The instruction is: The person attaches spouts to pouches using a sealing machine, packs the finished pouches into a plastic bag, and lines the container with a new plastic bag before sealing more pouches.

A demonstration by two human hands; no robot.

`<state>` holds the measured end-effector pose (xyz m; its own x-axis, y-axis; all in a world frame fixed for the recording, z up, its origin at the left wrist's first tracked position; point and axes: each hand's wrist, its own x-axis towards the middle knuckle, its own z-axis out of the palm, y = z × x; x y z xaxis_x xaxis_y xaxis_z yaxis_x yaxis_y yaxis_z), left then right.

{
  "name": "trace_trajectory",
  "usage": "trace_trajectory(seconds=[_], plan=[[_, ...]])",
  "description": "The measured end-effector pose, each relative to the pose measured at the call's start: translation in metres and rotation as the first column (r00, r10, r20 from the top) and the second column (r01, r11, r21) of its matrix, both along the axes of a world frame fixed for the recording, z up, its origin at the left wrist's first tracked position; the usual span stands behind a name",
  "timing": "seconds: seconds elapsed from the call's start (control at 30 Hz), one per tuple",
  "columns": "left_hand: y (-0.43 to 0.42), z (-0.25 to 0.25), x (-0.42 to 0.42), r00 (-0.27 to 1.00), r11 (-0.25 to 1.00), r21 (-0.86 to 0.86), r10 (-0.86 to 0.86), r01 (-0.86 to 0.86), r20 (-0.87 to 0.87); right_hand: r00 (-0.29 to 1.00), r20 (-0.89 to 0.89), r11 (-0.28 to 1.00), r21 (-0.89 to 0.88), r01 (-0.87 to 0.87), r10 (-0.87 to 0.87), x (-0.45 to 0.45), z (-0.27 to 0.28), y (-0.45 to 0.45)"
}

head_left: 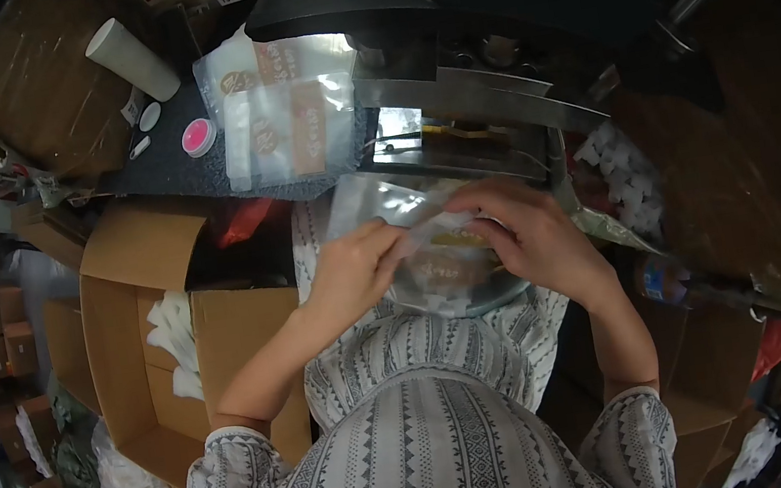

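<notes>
In front of my torso, both hands are closed on a clear plastic bag (360, 203). My left hand (358, 260) pinches its near edge between thumb and fingers. On the opposite side, my right hand (531, 236) has thumb and fingers bent around the bag's edge. Part of the bag is hidden behind the fingers, and I cannot tell whether anything is inside. Just below the hands, a round container (507, 293) on my lap holds clear printed packets (442, 275). Beyond the hands stands a dark machine (487, 81) with a metal front edge.
Printed clear bags (291, 138) lie on the dark worktop, left of the machine. Near them are a pink-filled round tub (199, 137) and a white cylinder (131, 59). An open cardboard box (134, 248) with white items stands at my left. White pieces (622, 173) are piled at right.
</notes>
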<state>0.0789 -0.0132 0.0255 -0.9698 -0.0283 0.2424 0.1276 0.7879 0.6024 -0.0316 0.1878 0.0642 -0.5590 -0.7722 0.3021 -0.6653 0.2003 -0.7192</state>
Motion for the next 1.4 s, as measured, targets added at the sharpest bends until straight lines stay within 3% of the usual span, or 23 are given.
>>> trace_trajectory(seconds=[0.1, 0.17, 0.2, 0.27, 0.33, 0.4, 0.47, 0.5, 0.53, 0.57, 0.6, 0.63, 0.67, 0.7, 0.73, 0.8, 0.87, 0.93, 0.97, 1.1, 1.23, 1.33, 1.4], plan=[[0.011, -0.012, -0.014, 0.978, 0.988, 0.107, -0.127, 0.110, 0.166, 1.000, 0.019, 1.000, 0.010, 0.005, -0.006, -0.005, -0.004, 0.007], [0.017, -0.015, -0.032, 0.878, 0.851, 0.517, -0.176, -0.091, 0.444, 0.966, 0.181, 0.982, 0.060, 0.178, -0.186, -0.008, -0.001, 0.012], [0.019, -0.020, -0.042, 0.880, 0.851, 0.518, -0.178, -0.087, 0.441, 0.966, 0.177, 0.982, 0.060, 0.180, -0.188, -0.010, 0.001, 0.016], [0.018, -0.031, -0.063, 0.846, 0.512, 0.804, -0.245, -0.302, 0.474, 0.931, 0.038, 0.925, 0.128, 0.357, -0.364, -0.012, 0.005, 0.028], [0.014, -0.020, -0.082, 0.811, 0.537, 0.787, -0.288, -0.304, 0.509, 0.911, -0.035, 0.897, 0.164, 0.410, -0.410, -0.016, -0.004, 0.046], [0.015, -0.021, -0.096, 0.782, 0.335, 0.819, -0.278, -0.465, 0.558, 0.886, -0.109, 0.864, 0.198, 0.464, -0.451, -0.024, -0.012, 0.060], [0.018, -0.025, -0.098, 0.787, 0.273, 0.829, -0.273, -0.487, 0.553, 0.740, -0.335, 0.694, 0.268, 0.668, -0.583, -0.042, -0.016, 0.066], [0.019, -0.023, -0.094, 0.796, 0.311, 0.829, -0.264, -0.464, 0.544, 0.740, -0.334, 0.693, 0.269, 0.668, -0.584, -0.054, -0.034, 0.074], [0.018, -0.020, -0.090, 0.806, 0.352, 0.827, -0.255, -0.438, 0.535, 0.689, -0.555, 0.701, 0.243, 0.670, -0.467, -0.068, -0.061, 0.085], [0.007, -0.014, -0.085, 0.818, 0.536, 0.754, -0.186, -0.380, 0.545, 0.585, -0.744, 0.714, 0.214, 0.666, -0.323, -0.077, -0.075, 0.088], [-0.010, -0.009, -0.077, 0.836, 0.695, 0.644, -0.112, -0.321, 0.537, 0.581, -0.748, 0.719, 0.206, 0.664, -0.322, -0.081, -0.072, 0.086], [-0.026, -0.015, -0.067, 0.944, 0.705, 0.665, 0.022, -0.247, 0.328, 0.673, -0.633, 0.710, 0.265, 0.653, -0.383, -0.079, -0.070, 0.085], [-0.044, -0.017, -0.060, 0.972, 0.940, 0.248, 0.221, -0.234, 0.078, 0.746, -0.499, 0.700, 0.327, 0.634, -0.442, -0.072, -0.069, 0.085], [-0.059, -0.020, -0.053, 0.936, 0.924, -0.222, 0.258, -0.312, -0.238, 0.748, -0.495, 0.699, 0.332, 0.633, -0.442, -0.066, -0.064, 0.085], [-0.067, -0.040, -0.041, 0.933, 0.794, -0.493, 0.325, -0.357, -0.152, 0.763, -0.376, 0.686, 0.343, 0.641, -0.525, -0.060, -0.055, 0.084], [-0.066, -0.063, -0.022, 0.972, 0.804, -0.548, 0.215, -0.230, -0.092, 0.765, -0.252, 0.682, 0.350, 0.643, -0.592, -0.047, -0.033, 0.079], [-0.067, -0.052, -0.016, 0.965, 0.839, -0.476, 0.234, -0.264, -0.122, 0.749, 0.015, 0.733, 0.219, 0.644, -0.663, -0.030, -0.013, 0.074], [-0.071, -0.041, -0.007, 0.891, 0.850, -0.318, 0.452, -0.420, 0.032, 0.807, 0.139, 0.818, 0.143, 0.557, -0.574, -0.016, -0.005, 0.059], [-0.059, -0.033, -0.005, 0.885, 0.860, -0.218, 0.433, -0.462, -0.170, 0.850, 0.247, 0.881, 0.039, 0.471, -0.465, -0.009, 0.002, 0.048], [-0.032, -0.006, 0.011, 0.895, 0.882, -0.201, 0.380, -0.427, -0.234, 0.977, -0.064, 0.978, -0.055, 0.199, -0.203, -0.001, 0.003, -0.009], [-0.015, 0.010, 0.013, 0.952, 0.965, -0.045, 0.247, -0.259, -0.180, 0.977, -0.181, 0.992, 0.021, 0.122, -0.116, -0.003, 0.002, -0.023], [-0.002, -0.002, 0.009, 0.993, 0.994, 0.025, 0.108, -0.107, -0.053, 0.999, -0.001, 0.999, -0.002, -0.043, 0.043, -0.004, 0.000, -0.016], [0.005, -0.013, -0.002, 0.995, 0.991, 0.105, -0.086, 0.081, 0.045, 0.959, 0.248, 0.987, 0.114, 0.112, -0.138, -0.008, 0.002, -0.005]])
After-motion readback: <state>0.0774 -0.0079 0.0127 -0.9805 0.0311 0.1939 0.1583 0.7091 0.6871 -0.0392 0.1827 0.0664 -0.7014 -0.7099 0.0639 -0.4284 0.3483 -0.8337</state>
